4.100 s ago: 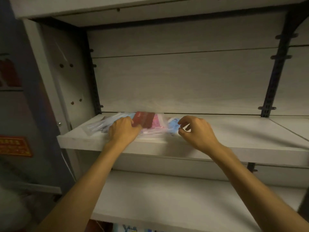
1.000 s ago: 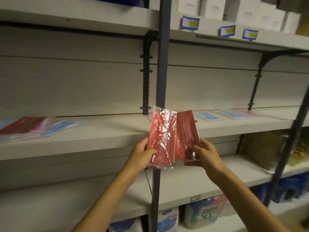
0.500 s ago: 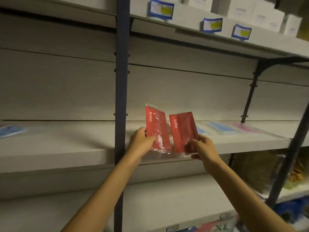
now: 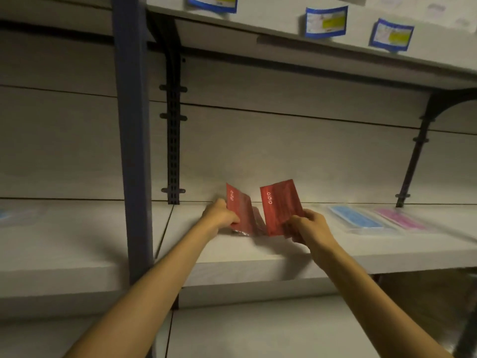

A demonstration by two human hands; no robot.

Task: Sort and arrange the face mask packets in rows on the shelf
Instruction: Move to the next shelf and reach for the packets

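Two red face mask packets stand tilted over the grey shelf (image 4: 232, 251). My left hand (image 4: 219, 217) grips the left red packet (image 4: 240, 210) by its lower edge. The right red packet (image 4: 280, 209) is pinched at its lower corner by my right hand (image 4: 308, 228). Both packets are held apart, side by side, above the shelf board. Further right on the same shelf lie a blue mask packet (image 4: 355, 219) and a pink mask packet (image 4: 398, 218), flat and next to each other.
A dark blue upright post (image 4: 131, 151) divides the shelf bays left of my hands. A blurred blue packet (image 4: 5, 215) lies at the far left. The upper shelf carries blue and yellow price labels (image 4: 326, 21). A black bracket (image 4: 415, 156) stands at the right.
I stepped from the left bay, where both hands were on a pile of packets, to this one. The two red packets have moved apart and lowered over the shelf board.
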